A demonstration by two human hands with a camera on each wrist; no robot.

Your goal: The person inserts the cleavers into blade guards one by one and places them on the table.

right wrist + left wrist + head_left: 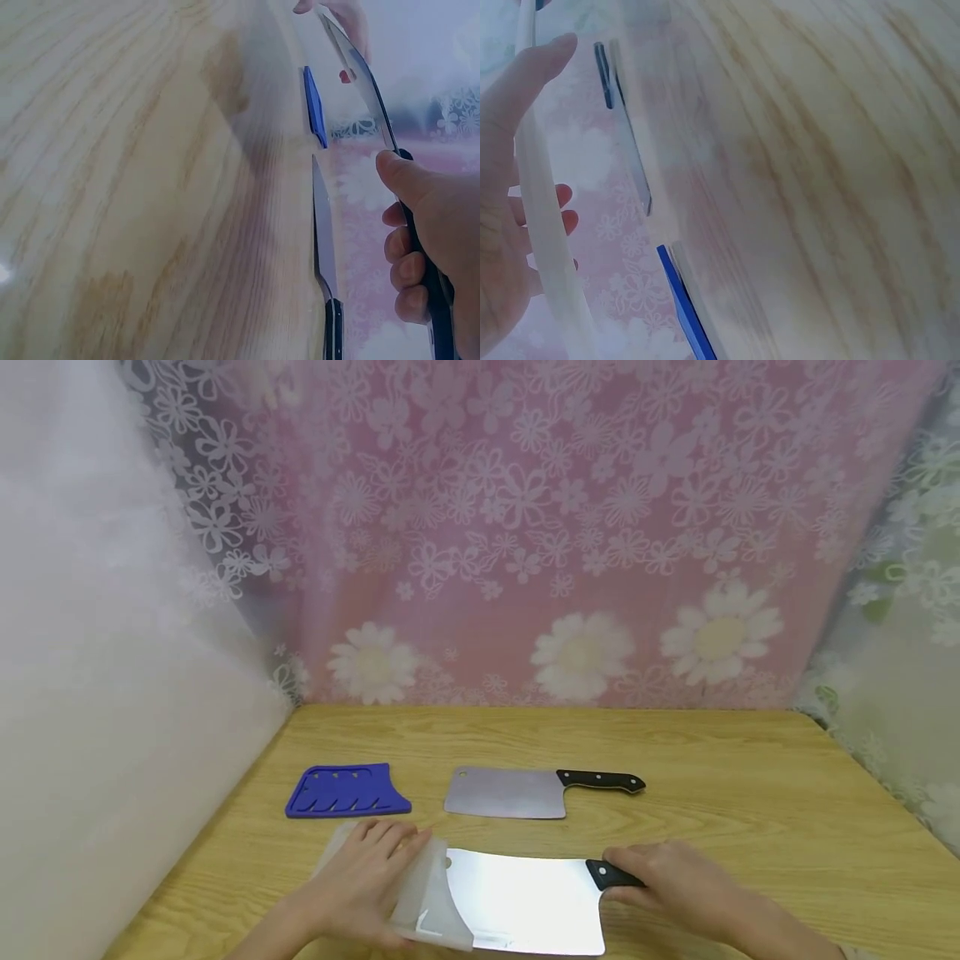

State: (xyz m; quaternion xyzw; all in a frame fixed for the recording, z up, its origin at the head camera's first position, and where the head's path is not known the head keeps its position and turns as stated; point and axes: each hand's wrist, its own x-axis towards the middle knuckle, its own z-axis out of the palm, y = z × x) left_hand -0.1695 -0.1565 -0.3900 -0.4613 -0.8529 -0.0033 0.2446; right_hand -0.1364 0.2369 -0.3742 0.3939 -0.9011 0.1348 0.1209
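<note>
My left hand (356,885) grips a translucent white blade cover (433,897) between thumb and fingers. My right hand (678,885) is wrapped round the black handle of a large cleaver (528,902), its shiny blade pointing left. The blade's front end meets the cover's curved mouth, and most of the blade is outside. Both are held above the table in the right wrist view, where the curled fingers (411,270) show on the handle. Behind them a second, smaller cleaver (506,793) lies flat, handle to the right. A blue slotted blade cover (348,791) lies to its left.
The wood-grain table (750,777) carries these things. A pink floral curtain (525,568) hangs along its back edge, with a white sheet (150,693) on the left and more floral cloth (892,635) on the right.
</note>
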